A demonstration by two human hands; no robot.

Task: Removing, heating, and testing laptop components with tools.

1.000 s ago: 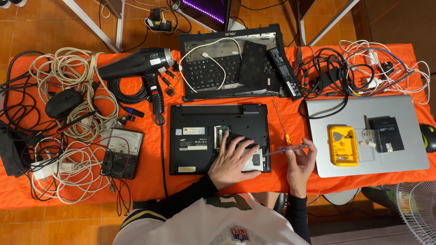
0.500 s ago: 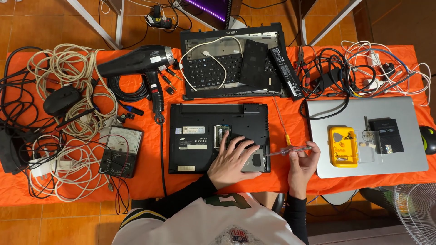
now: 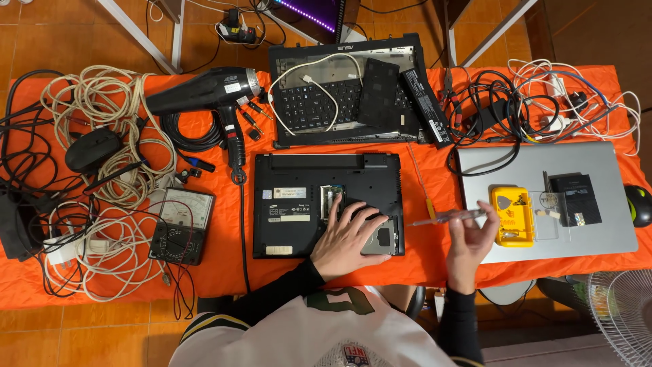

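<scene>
A black laptop (image 3: 299, 197) lies upside down in the middle of the orange table, its bottom panel partly uncovered. My left hand (image 3: 350, 238) rests flat on its lower right corner, over the uncovered bay. My right hand (image 3: 470, 238) hovers just right of the laptop and holds a thin screwdriver (image 3: 445, 217) with a clear handle, its tip pointing left. A yellow parts box (image 3: 513, 216) sits right beside that hand on a closed silver laptop (image 3: 598, 177).
Behind lies a dismantled black laptop (image 3: 339, 95) with a white cable over its keyboard. A black hair dryer (image 3: 204, 92), a multimeter (image 3: 180, 224) and tangled cables (image 3: 88, 170) fill the left side. More cables (image 3: 543, 102) lie at the back right. A fan (image 3: 621, 306) stands at the lower right.
My right hand has moved right and slightly up with the screwdriver, away from the laptop's edge. My left hand stays on the laptop.
</scene>
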